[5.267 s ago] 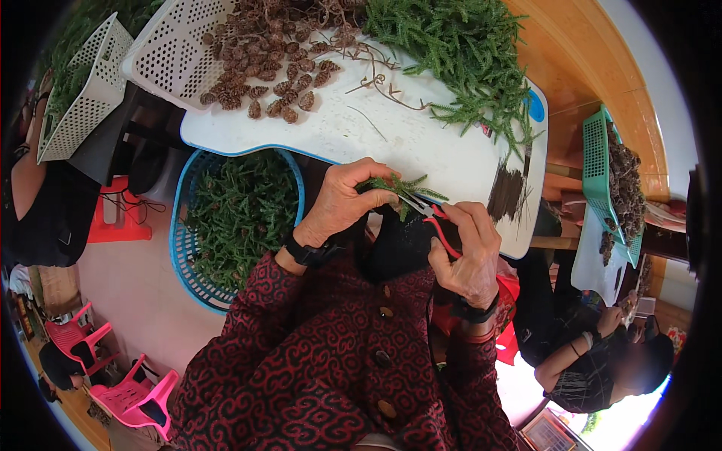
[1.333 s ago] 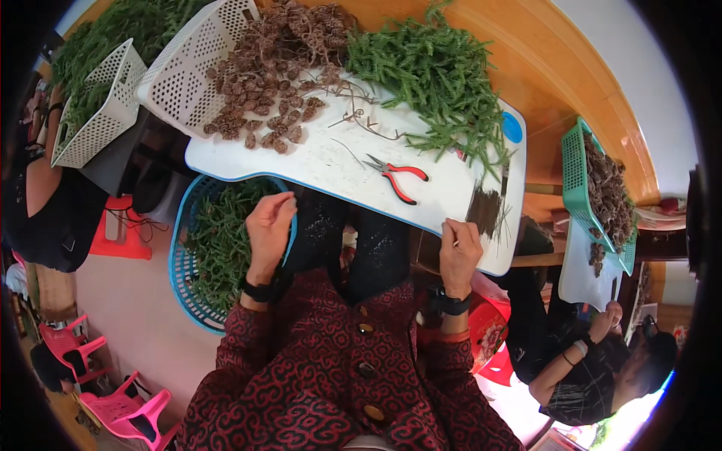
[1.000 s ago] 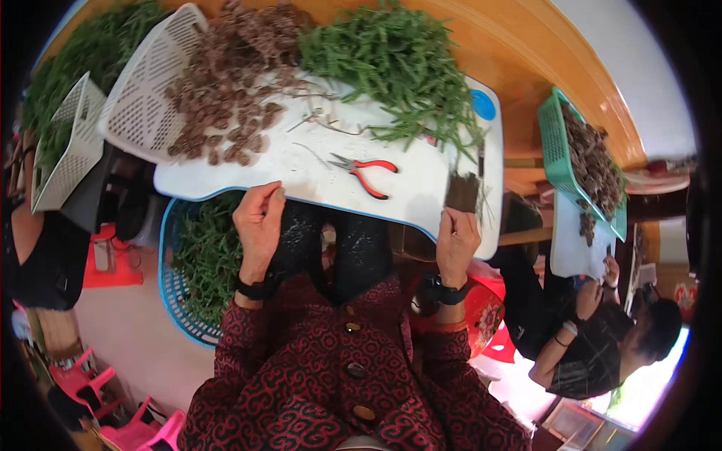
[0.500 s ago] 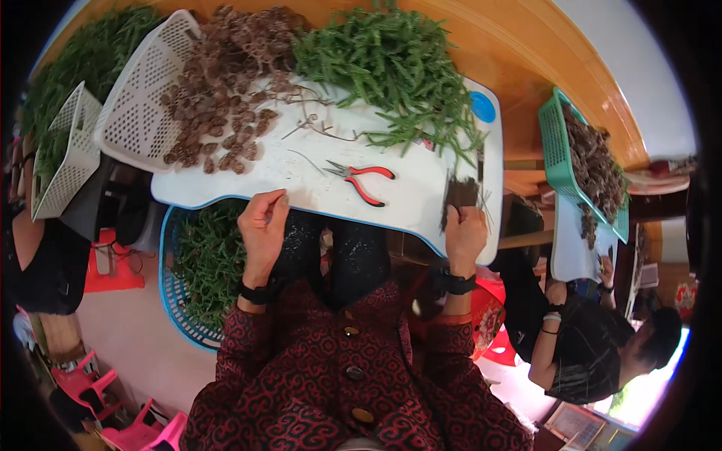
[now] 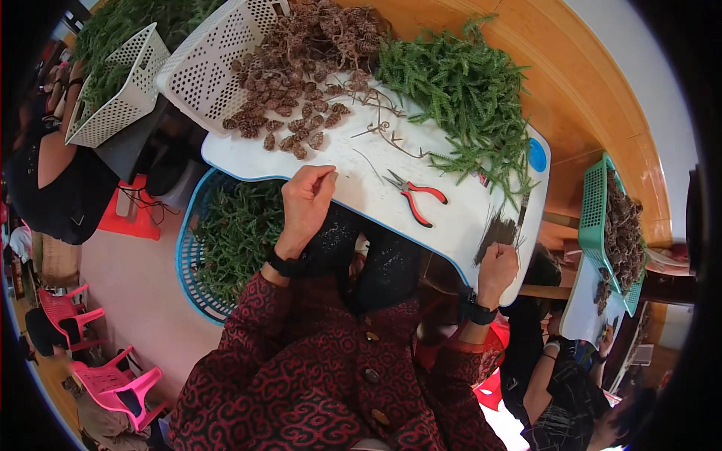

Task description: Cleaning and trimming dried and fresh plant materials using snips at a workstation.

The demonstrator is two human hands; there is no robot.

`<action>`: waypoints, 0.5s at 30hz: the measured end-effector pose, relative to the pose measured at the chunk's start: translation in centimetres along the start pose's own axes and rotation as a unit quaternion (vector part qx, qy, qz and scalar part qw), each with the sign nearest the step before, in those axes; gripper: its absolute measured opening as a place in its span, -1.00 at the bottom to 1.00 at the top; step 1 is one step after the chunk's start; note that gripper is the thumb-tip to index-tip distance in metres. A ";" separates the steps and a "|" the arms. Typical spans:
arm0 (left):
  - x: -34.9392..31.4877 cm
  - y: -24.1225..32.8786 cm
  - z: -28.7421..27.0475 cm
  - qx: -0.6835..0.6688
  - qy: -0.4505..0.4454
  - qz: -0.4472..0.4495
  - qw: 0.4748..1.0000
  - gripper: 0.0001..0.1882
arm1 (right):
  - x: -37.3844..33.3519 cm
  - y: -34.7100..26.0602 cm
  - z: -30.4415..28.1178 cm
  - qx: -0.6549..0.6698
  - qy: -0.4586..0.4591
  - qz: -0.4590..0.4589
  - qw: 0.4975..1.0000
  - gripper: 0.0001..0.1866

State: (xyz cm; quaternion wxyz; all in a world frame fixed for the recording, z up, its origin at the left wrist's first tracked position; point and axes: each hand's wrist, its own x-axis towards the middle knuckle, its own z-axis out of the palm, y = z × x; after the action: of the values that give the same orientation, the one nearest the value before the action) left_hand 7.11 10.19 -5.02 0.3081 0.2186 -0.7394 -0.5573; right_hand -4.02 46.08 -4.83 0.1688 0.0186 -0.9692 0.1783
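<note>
My left hand [image 5: 305,204] is at the near edge of the white tabletop [image 5: 361,197], thumb and fingers pinched together. Whatever may be between its fingertips is too small to make out. At the right end, my right hand [image 5: 498,272] is closed by the near end of a bundle of thin dark wires [image 5: 496,234]; I cannot tell if a wire is in its grip. Red-handled pliers [image 5: 418,197] lie between the hands with their jaws spread. Beside them is a single thin wire [image 5: 368,165]. Brown pine cones [image 5: 293,124] are heaped beyond my left hand.
Green artificial sprigs [image 5: 462,98] are piled at the far right. A white basket [image 5: 218,68] leans by the cones. Below the table's left side stands a blue basket [image 5: 197,263] of greenery. A co-worker [image 5: 571,391] sits at right near a green basket [image 5: 594,214]. Pink chairs [image 5: 120,387] stand lower left.
The whole view has swung, so the table appears shifted right and tilted. My right hand has drawn back from over the wire bundle to its near end. My left hand remains pinched.
</note>
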 end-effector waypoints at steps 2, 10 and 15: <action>0.8 -0.1 -0.3 0.038 0.033 0.031 0.998 -0.88 | 0.0 -0.7 -0.2 0.020 0.016 0.014 1.000 -0.82; 3.5 -1.8 -0.3 0.234 0.095 0.141 0.957 -0.75 | 0.5 0.1 -0.3 0.028 -0.021 0.022 0.999 -0.81; 4.3 -2.5 0.0 0.402 0.094 0.143 0.900 -0.70 | 0.3 -0.1 -0.3 0.013 -0.008 0.023 1.000 -0.81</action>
State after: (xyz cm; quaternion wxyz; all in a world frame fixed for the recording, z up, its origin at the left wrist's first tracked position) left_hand 4.01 6.66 -6.50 0.3388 0.2669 -0.8913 -0.1399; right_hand -4.23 46.08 -4.40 0.1561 -0.0002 -0.9684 0.1943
